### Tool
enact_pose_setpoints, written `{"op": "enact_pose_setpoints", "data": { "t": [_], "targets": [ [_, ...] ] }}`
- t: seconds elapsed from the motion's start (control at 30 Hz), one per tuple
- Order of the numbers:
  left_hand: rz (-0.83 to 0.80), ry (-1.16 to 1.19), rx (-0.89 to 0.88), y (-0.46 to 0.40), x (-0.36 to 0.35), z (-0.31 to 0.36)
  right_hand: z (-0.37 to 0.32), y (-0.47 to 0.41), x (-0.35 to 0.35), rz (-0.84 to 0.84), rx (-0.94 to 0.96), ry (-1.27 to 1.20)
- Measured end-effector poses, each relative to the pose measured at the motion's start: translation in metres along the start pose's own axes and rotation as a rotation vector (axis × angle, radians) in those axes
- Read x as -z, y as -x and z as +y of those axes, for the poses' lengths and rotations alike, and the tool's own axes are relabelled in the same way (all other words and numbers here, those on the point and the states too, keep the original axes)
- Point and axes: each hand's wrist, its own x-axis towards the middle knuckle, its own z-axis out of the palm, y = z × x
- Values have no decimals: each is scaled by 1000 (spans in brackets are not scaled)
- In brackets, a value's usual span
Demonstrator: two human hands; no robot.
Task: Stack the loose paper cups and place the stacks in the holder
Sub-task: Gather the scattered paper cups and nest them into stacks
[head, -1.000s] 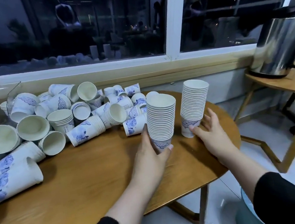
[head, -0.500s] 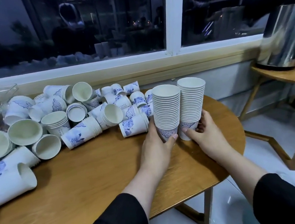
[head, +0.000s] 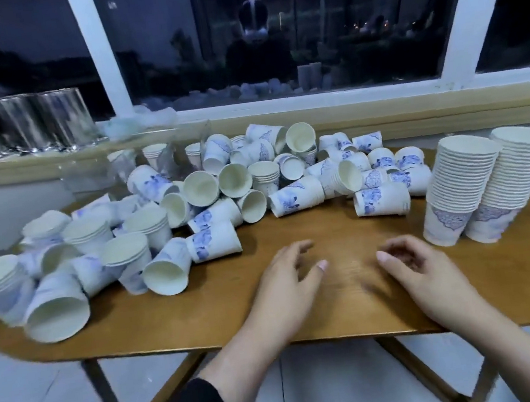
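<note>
Both hands, left hand [head: 287, 276] and right hand [head: 416, 268], are hovering loosely curled, holding nothing. You're between stacks; next you're probably reaching for the loose cups [head: 214, 238].

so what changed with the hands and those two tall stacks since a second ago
Both hands let go. The left hand and right hand pulled back toward the person and now hover empty, fingers relaxed, over bare table. The two tall stacks stand side by side at the table's right end, no longer held. The view swung left. The pile of loose cups looks unchanged.
</note>
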Motion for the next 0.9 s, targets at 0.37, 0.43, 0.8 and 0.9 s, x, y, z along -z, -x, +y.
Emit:
{"op": "enact_pose_setpoints", "data": {
  "t": [0.37, 0.43, 0.8, 0.9],
  "targets": [
    [448, -653, -70, 27, 159, -39, -56, -25, -143, -211, 63, 11],
    [414, -701, -42, 29, 163, -51, -64, -34, -164, -190, 69, 11],
    [348, -688, -37, 35, 171, -73, -80, -62, -214, -62, 26, -52],
    [340, -625, 8, 34, 170, -70, -81, -56, -208, -28, 66, -149]
  ]
}}
